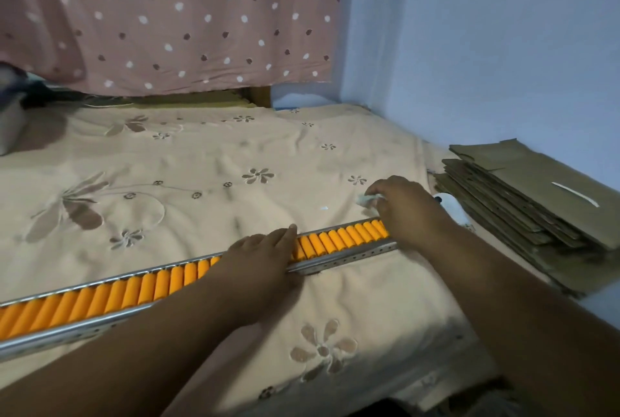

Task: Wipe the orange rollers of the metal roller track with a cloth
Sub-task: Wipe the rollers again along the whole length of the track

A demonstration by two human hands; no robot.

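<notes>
Orange rollers (141, 289) fill the metal roller track (339, 262), which lies slantwise across a bed (201, 161) with a beige flowered sheet; a spotted pink curtain (167, 14) hangs behind, a blue wall (503, 47) stands at right; the left hand (265, 259) lies flat and unclenched across the track's middle; the right hand (402, 205), at the track's far end, pinches a small pale cloth (369, 198); flattened cardboard (523, 202) is stacked just beside that end, bare sheet lies beyond the track.

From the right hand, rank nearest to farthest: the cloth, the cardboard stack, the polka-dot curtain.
From the right hand:
1. Cloth, gripped in its fingers.
2. Cardboard stack, to the right against the wall.
3. Polka-dot curtain, at the far back.
</notes>
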